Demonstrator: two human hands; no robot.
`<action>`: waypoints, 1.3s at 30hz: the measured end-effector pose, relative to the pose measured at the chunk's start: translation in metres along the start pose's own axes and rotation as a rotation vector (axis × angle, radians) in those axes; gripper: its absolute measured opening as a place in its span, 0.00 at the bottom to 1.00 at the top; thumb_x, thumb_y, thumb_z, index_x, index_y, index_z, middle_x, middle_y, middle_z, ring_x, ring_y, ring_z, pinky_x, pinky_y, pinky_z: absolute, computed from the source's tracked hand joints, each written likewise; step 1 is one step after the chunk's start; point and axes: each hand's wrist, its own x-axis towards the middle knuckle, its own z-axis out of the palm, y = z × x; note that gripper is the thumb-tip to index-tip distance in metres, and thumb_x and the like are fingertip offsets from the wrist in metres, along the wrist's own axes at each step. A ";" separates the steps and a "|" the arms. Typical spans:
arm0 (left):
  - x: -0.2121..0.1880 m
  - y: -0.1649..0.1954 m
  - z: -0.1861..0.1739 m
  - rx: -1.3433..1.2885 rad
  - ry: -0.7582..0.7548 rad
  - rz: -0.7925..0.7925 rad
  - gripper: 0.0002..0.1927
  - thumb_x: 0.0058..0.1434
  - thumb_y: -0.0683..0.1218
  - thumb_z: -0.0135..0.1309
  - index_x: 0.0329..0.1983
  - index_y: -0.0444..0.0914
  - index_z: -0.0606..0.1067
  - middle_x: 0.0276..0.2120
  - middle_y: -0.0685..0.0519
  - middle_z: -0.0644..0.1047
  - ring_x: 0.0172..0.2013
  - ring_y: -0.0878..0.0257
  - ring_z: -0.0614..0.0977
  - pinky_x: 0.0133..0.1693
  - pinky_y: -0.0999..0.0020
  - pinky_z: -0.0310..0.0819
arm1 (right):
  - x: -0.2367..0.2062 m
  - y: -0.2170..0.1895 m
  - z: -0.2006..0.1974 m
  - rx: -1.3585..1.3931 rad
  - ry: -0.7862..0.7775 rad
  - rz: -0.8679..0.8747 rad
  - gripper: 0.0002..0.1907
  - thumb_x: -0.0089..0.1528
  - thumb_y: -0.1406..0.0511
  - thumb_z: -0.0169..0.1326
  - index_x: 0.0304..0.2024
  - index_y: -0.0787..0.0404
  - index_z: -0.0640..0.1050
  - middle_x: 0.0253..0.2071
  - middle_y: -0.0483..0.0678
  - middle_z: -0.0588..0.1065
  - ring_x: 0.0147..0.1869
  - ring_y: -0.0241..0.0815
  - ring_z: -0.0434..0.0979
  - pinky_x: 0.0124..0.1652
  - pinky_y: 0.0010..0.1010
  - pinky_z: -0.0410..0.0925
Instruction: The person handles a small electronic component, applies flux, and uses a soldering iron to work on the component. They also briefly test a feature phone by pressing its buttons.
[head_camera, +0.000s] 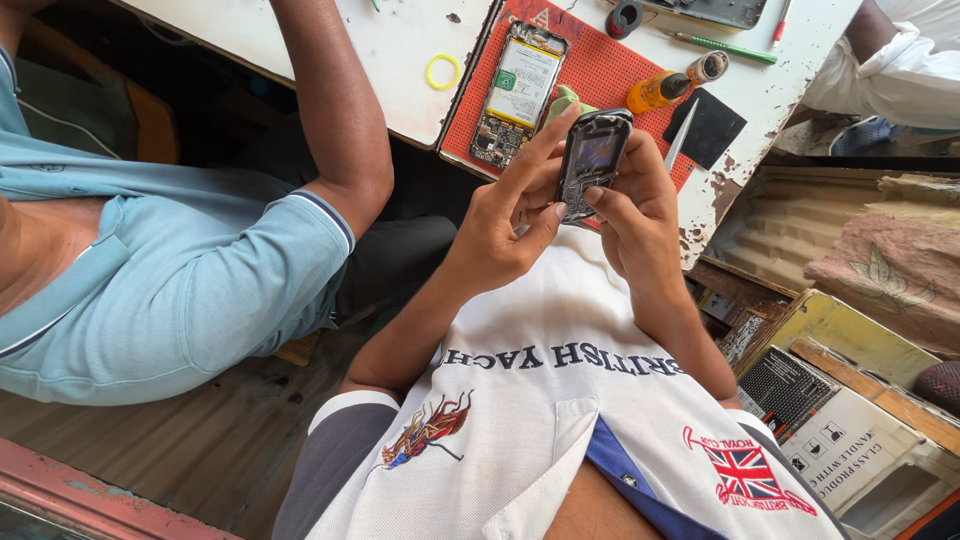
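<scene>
I see both hands up in front of the white shirt (560, 400), holding a small dark phone with buttons (592, 162). My left hand (505, 225) is curled around the phone's left side, with its fingers reaching up behind it and its thumb pressing on the buttons. My right hand (635, 215) wraps the other side, and its thumb rests on the buttons too. The phone stands nearly upright, just over the edge of the white table (400, 60).

At 12 o'clock from the phone lies a red mat (600, 70). On the mat, at 10 o'clock from the phone, rests an opened phone with its insides showing (520, 90). At 1 o'clock lies an orange bottle (655, 92) (it is on its side). A yellow ring (443, 71) sits on the table at 10 o'clock. Another person's arm (335, 110) in a blue shirt leans on the table at 9 o'clock.
</scene>
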 end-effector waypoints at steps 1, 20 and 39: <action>0.001 0.001 0.001 0.034 0.011 -0.008 0.43 0.69 0.26 0.46 0.82 0.45 0.50 0.61 0.41 0.76 0.61 0.63 0.79 0.64 0.69 0.75 | 0.001 0.001 -0.001 0.010 0.007 0.004 0.21 0.65 0.79 0.48 0.61 0.67 0.67 0.59 0.55 0.73 0.62 0.41 0.76 0.62 0.32 0.72; 0.018 0.000 0.001 0.027 0.023 -0.019 0.44 0.68 0.27 0.46 0.83 0.46 0.48 0.63 0.39 0.74 0.61 0.62 0.79 0.66 0.66 0.76 | 0.011 -0.006 -0.005 -0.008 0.049 0.020 0.23 0.65 0.80 0.45 0.63 0.69 0.66 0.58 0.54 0.73 0.61 0.39 0.76 0.62 0.31 0.72; 0.022 0.001 -0.005 -0.060 -0.004 -0.058 0.45 0.67 0.26 0.45 0.83 0.46 0.46 0.68 0.38 0.73 0.62 0.62 0.80 0.63 0.68 0.78 | 0.011 -0.006 -0.010 0.035 0.036 0.041 0.21 0.67 0.78 0.46 0.64 0.71 0.67 0.57 0.53 0.74 0.59 0.38 0.77 0.58 0.29 0.74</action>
